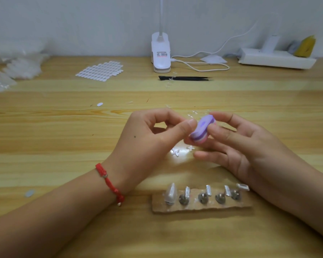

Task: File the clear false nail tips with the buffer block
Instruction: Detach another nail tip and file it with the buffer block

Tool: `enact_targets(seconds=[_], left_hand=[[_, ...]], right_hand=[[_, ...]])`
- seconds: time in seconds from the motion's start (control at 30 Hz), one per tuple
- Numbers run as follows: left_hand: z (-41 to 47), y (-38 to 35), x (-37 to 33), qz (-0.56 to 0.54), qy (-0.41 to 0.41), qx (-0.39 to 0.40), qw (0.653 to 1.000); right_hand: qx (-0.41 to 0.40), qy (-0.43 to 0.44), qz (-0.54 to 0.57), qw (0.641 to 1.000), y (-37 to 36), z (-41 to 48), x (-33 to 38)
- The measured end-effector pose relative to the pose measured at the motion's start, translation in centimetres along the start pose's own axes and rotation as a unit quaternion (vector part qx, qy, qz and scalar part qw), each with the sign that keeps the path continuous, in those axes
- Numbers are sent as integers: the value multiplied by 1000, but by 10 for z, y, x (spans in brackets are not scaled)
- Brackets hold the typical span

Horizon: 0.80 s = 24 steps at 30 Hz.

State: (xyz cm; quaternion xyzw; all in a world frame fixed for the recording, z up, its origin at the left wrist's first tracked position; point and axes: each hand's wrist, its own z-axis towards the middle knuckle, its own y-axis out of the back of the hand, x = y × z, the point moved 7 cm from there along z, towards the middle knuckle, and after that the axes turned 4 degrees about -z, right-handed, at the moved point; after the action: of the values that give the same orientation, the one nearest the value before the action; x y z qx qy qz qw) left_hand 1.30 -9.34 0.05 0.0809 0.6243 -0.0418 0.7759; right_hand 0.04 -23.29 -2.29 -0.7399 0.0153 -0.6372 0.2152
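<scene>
Fingers [217,131] of right hand [250,151] pinch oval purple-and-pink foam buffer block [202,127].
Left hand [147,138] fingertips pressed together against its lilac face; anything between them is hidden.

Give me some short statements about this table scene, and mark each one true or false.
1. The right hand holds the purple buffer block. True.
2. The red bracelet is on the right wrist. False: it is on the wrist of the left hand.
3. The black tweezers lie near the white lamp clip. True.
4. The buffer block lies flat on the table. False: the right hand holds it up, above the table.
</scene>
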Motion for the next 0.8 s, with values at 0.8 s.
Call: enact_targets(seconds=[0.8], left_hand=[[-1,-2,1,2,7,11,1000]], right_hand=[[-4,-11,8,1000,-1,-2,1]])
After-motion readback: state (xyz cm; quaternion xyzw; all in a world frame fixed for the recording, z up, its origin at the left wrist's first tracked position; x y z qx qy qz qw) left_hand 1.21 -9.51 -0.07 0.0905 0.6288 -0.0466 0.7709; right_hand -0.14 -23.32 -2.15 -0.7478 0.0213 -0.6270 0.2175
